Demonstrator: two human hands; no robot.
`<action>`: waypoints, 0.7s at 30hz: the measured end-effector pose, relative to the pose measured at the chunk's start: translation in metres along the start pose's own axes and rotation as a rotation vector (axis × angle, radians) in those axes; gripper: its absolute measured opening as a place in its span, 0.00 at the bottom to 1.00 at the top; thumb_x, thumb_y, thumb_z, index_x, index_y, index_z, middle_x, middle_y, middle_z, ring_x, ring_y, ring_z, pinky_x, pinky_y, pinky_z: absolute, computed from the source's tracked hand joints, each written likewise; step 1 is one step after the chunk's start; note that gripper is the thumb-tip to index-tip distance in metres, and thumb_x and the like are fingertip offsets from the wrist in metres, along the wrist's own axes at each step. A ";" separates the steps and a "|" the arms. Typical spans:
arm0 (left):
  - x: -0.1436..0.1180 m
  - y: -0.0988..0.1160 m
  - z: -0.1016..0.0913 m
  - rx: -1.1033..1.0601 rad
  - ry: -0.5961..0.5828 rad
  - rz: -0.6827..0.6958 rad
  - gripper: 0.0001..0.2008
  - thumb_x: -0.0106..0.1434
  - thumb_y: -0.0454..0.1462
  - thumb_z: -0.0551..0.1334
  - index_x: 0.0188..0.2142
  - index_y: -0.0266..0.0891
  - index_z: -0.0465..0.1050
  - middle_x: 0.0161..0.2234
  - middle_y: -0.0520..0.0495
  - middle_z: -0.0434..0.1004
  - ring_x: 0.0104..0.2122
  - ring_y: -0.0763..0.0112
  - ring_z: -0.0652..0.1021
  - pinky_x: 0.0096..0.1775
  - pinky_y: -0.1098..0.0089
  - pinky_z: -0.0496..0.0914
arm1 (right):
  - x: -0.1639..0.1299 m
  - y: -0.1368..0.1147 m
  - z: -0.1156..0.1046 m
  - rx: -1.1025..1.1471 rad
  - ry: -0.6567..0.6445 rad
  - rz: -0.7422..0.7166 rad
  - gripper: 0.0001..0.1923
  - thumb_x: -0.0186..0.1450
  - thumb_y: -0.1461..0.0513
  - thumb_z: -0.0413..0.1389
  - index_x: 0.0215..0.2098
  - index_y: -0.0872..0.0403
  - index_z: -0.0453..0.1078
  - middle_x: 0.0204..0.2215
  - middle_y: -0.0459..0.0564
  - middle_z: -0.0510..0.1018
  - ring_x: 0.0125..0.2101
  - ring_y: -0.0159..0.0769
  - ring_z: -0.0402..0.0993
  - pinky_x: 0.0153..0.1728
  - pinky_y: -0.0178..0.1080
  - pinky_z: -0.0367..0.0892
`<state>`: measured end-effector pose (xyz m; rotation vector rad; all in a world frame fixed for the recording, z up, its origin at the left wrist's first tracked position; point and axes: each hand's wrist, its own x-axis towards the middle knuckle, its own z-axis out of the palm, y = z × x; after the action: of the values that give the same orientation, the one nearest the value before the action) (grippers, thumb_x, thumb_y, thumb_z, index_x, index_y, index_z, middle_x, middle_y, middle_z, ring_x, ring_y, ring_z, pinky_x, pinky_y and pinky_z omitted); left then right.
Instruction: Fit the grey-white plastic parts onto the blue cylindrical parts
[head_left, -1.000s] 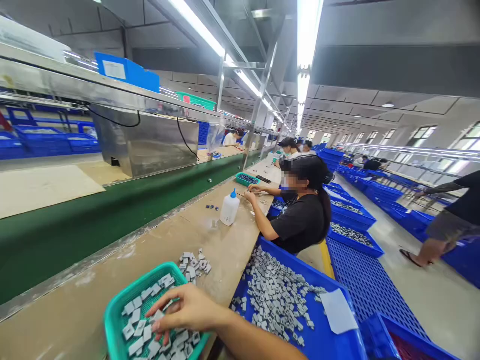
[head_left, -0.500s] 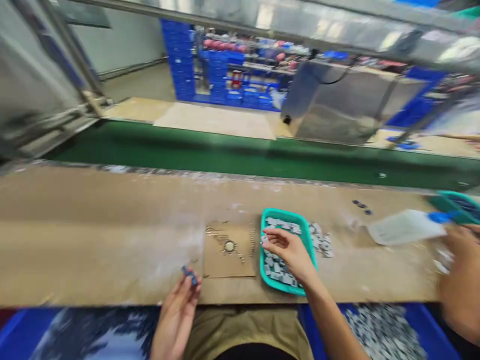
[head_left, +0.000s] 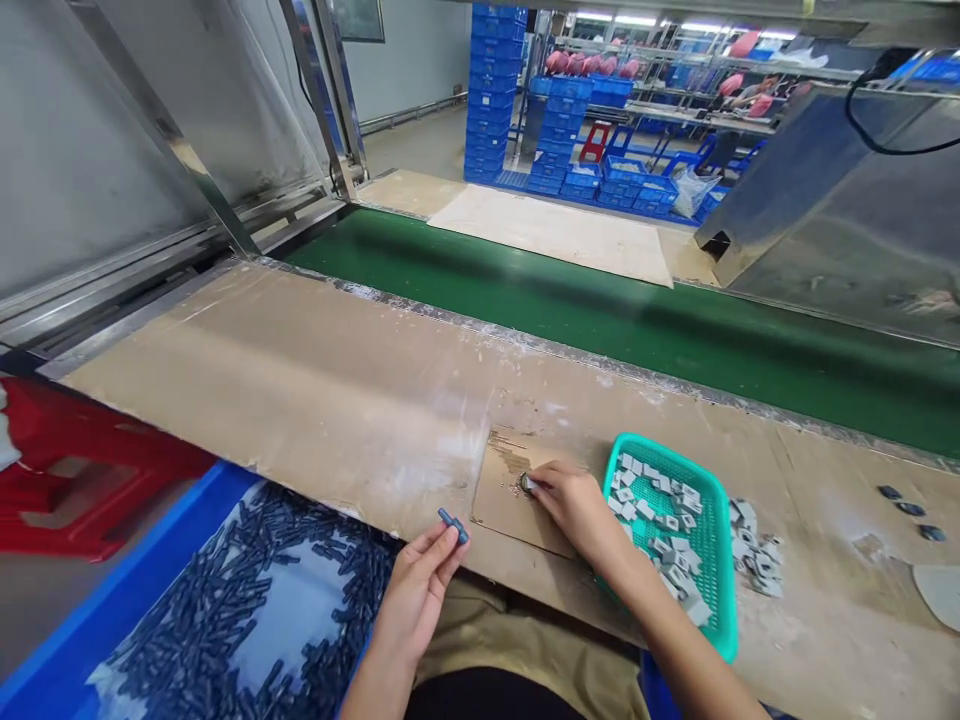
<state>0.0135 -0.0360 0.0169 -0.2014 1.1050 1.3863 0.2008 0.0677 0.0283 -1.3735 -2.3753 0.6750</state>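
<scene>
Left hand (head_left: 420, 585): fingertips pinched on a small dark blue piece (head_left: 453, 524).
Right hand (head_left: 574, 505): fingertips together on a small grey part (head_left: 527, 485), over the cardboard square (head_left: 502, 505).
Beside it: green basket (head_left: 716, 600) of grey parts.

My right hand (head_left: 574, 505) has left the teal plastic basket (head_left: 712, 560) of grey pieces and now presses a small piece onto the brown cardboard square (head_left: 502, 500); my left hand (head_left: 420, 590) has lifted its small dark blue pin (head_left: 453, 524) slightly.
</scene>
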 end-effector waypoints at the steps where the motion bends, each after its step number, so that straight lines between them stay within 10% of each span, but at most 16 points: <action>1: 0.001 0.000 0.001 0.007 -0.005 0.001 0.09 0.55 0.19 0.57 0.27 0.26 0.74 0.28 0.40 0.76 0.29 0.70 0.77 0.32 0.76 0.75 | 0.000 0.000 0.001 0.005 0.003 -0.005 0.13 0.60 0.69 0.49 0.37 0.55 0.74 0.33 0.53 0.77 0.35 0.39 0.73 0.37 0.38 0.66; 12: 0.012 -0.020 0.042 0.039 -0.285 -0.033 0.16 0.34 0.31 0.75 0.23 0.28 0.74 0.26 0.42 0.76 0.27 0.69 0.76 0.32 0.75 0.74 | -0.029 -0.034 -0.033 0.976 0.202 0.477 0.16 0.52 0.54 0.62 0.34 0.56 0.75 0.32 0.54 0.79 0.32 0.39 0.74 0.36 0.38 0.68; 21: 0.006 -0.031 0.058 0.117 -0.413 -0.024 0.14 0.36 0.33 0.75 0.23 0.31 0.74 0.25 0.45 0.76 0.27 0.70 0.76 0.33 0.74 0.73 | -0.044 -0.041 -0.025 1.029 0.312 0.482 0.14 0.49 0.57 0.64 0.32 0.54 0.75 0.33 0.52 0.80 0.35 0.40 0.75 0.40 0.40 0.70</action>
<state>0.0677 0.0005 0.0286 0.1517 0.8306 1.2652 0.2050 0.0175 0.0695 -1.3609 -1.1051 1.4063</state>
